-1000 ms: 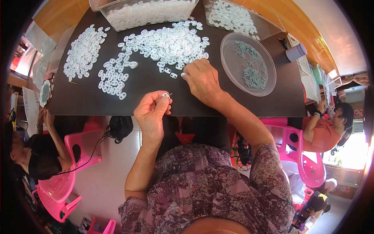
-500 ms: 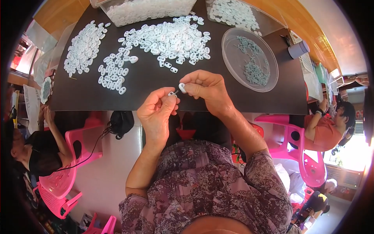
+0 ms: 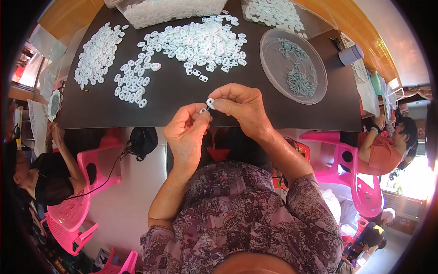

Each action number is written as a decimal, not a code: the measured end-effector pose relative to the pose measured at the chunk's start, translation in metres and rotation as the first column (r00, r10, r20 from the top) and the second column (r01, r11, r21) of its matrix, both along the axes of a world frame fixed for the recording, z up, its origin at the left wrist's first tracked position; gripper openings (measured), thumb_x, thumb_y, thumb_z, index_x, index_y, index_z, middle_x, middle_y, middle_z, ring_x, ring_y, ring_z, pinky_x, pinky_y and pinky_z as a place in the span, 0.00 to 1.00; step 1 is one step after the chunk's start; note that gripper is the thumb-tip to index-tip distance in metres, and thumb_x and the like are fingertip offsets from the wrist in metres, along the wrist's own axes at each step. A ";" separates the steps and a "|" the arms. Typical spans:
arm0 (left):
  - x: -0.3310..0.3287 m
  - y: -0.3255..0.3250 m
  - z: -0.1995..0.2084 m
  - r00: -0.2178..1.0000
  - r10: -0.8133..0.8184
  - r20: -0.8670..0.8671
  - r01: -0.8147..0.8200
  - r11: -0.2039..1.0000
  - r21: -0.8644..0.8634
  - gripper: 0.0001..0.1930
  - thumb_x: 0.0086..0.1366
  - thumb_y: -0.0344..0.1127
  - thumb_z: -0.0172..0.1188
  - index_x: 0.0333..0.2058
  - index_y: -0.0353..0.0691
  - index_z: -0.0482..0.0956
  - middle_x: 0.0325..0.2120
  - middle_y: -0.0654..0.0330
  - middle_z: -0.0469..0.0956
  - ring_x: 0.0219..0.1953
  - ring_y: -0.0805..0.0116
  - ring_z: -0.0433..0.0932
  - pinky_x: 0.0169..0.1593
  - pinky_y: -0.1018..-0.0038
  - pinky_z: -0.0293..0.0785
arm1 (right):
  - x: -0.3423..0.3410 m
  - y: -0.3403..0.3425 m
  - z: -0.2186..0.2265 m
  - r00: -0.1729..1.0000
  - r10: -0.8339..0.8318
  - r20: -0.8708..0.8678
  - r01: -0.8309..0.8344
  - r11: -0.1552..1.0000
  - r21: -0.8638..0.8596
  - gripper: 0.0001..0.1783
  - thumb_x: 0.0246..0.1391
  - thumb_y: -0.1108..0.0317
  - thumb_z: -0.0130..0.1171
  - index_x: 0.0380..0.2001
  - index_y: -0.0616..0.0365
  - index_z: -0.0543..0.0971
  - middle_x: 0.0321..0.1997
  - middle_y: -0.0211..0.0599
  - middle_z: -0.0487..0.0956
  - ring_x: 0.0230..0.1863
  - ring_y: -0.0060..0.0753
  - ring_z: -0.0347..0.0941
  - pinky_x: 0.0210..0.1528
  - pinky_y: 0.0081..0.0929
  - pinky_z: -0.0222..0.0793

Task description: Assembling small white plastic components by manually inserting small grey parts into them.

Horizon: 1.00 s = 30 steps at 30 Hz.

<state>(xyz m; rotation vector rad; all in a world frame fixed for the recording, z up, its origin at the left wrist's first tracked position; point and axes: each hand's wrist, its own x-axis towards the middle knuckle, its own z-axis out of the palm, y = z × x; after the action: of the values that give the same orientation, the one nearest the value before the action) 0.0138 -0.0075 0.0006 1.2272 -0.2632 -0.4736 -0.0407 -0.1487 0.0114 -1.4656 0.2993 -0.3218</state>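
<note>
Over the near table edge, my left hand point(image 3: 185, 130) pinches a small white plastic piece point(image 3: 202, 111) between thumb and fingers. A thin grey pin point(image 3: 207, 108) sticks out of that piece. My right hand point(image 3: 244, 109) is closed on a white oval piece with a hole point(image 3: 210, 103), held against the tip of the pin. Whether the pin has entered the hole cannot be made out. Beyond my hands lies a large pile of white pieces point(image 3: 196, 43), and a smaller cluster of white oval pieces point(image 3: 132, 84) is to its left.
A round clear tray point(image 3: 268, 68) with greenish-grey pins point(image 3: 301, 82) stands at right, near a grey cup point(image 3: 351, 55). Another white pile point(image 3: 98, 59) lies far left. Clear bins of white pieces line the back. People sit at both sides near pink chairs point(image 3: 102, 162).
My two hands have come closer together. The white oval piece in my right hand has moved slightly left, up to the pin held in my left.
</note>
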 end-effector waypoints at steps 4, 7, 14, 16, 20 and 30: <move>0.000 0.000 -0.002 1.000 0.005 0.009 -0.005 1.000 0.014 0.06 0.58 0.23 0.58 0.35 0.29 0.78 0.24 0.60 0.77 0.23 0.79 0.73 0.26 0.85 0.69 | 0.000 0.001 -0.007 0.999 0.007 0.038 -0.007 1.000 -0.023 0.07 0.51 0.77 0.58 0.35 0.66 0.78 0.32 0.32 0.80 0.33 0.16 0.73 0.35 0.15 0.69; 0.000 -0.001 -0.003 1.000 0.000 0.023 0.000 1.000 0.014 0.07 0.58 0.23 0.57 0.37 0.29 0.77 0.24 0.61 0.77 0.23 0.79 0.73 0.26 0.85 0.69 | -0.002 0.004 -0.006 1.000 0.004 0.009 -0.004 0.999 -0.041 0.07 0.51 0.79 0.57 0.36 0.68 0.78 0.33 0.35 0.80 0.36 0.19 0.74 0.40 0.18 0.71; 0.000 -0.001 -0.010 0.995 -0.026 0.097 0.032 0.997 -0.069 0.11 0.60 0.22 0.57 0.42 0.28 0.74 0.24 0.62 0.76 0.24 0.78 0.72 0.27 0.83 0.69 | -0.004 0.014 -0.003 1.000 -0.021 0.020 0.023 0.991 -0.129 0.07 0.51 0.80 0.56 0.35 0.67 0.78 0.31 0.32 0.78 0.34 0.18 0.73 0.38 0.19 0.70; 0.000 -0.002 -0.011 0.996 -0.028 0.087 0.036 0.996 -0.085 0.12 0.60 0.23 0.57 0.43 0.28 0.74 0.24 0.62 0.75 0.24 0.78 0.72 0.27 0.83 0.69 | -0.004 0.016 -0.003 0.998 -0.030 0.049 0.039 0.983 -0.179 0.07 0.51 0.81 0.56 0.34 0.66 0.78 0.30 0.31 0.77 0.33 0.18 0.73 0.37 0.19 0.70; -0.002 -0.002 -0.008 0.998 -0.023 0.065 0.026 0.998 -0.055 0.13 0.60 0.24 0.58 0.45 0.28 0.74 0.24 0.62 0.75 0.24 0.77 0.72 0.28 0.83 0.70 | -0.005 0.016 -0.008 0.996 -0.040 0.075 0.059 0.962 -0.268 0.07 0.51 0.81 0.54 0.34 0.66 0.78 0.30 0.33 0.75 0.32 0.20 0.73 0.36 0.19 0.70; -0.006 -0.003 -0.008 0.996 -0.033 0.082 0.037 0.998 -0.058 0.13 0.61 0.24 0.57 0.44 0.28 0.74 0.25 0.62 0.75 0.25 0.77 0.72 0.29 0.82 0.71 | -0.009 0.017 -0.004 0.998 -0.041 0.049 0.053 0.954 -0.294 0.05 0.52 0.81 0.53 0.32 0.66 0.77 0.30 0.34 0.74 0.31 0.22 0.73 0.34 0.19 0.69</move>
<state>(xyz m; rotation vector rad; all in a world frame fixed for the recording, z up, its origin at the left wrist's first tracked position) 0.0076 -0.0109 -0.0075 1.1871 -0.3658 -0.4441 -0.0500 -0.1316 0.0076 -1.7451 0.2598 -0.4503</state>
